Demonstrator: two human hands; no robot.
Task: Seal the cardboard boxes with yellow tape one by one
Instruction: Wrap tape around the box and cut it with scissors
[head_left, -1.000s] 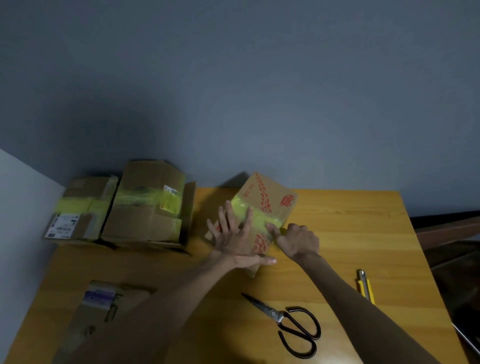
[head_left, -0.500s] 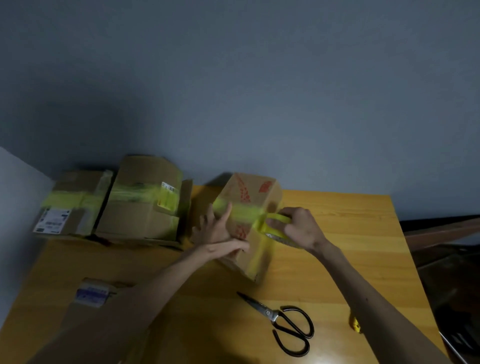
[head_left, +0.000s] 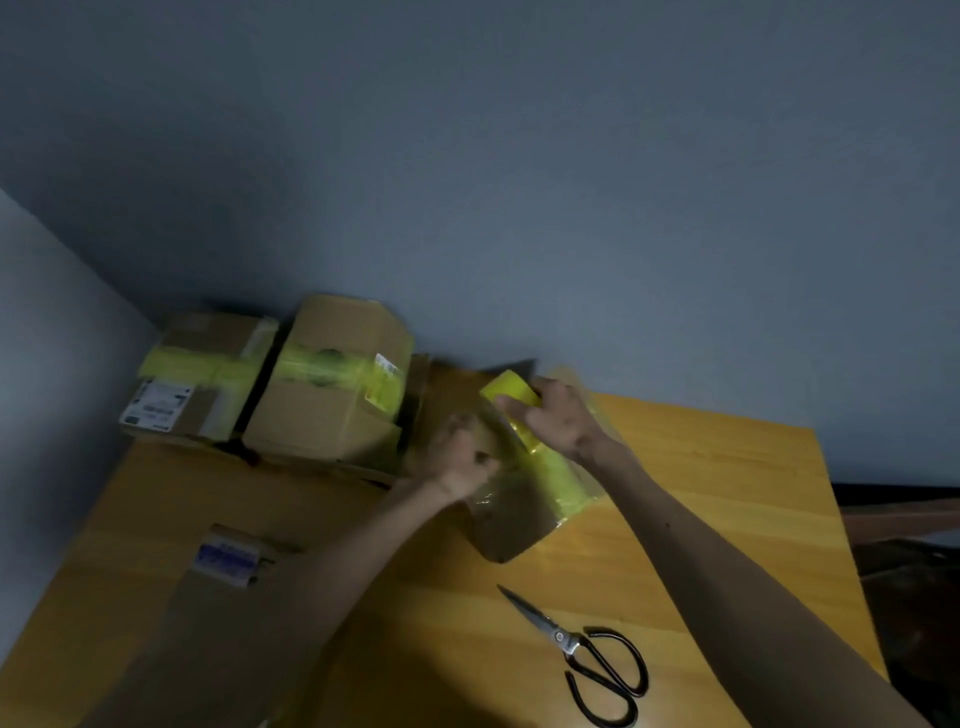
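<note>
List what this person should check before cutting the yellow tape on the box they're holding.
1. Box steadied: the left hand grips the box, which is tilted up off the table. Ok.
2. Roll under control: the right hand holds the yellow tape roll at the box's top. Ok.
3. Tape laid: a tape strip runs down the box's side. Ok.
4. Strip pressed flat, without wrinkles: the picture is too blurred. Cannot tell.
5. Scissors ready: they lie free on the table near the right arm. Ok.
6. A free hand for cutting: both hands are occupied. Not ok.
</note>
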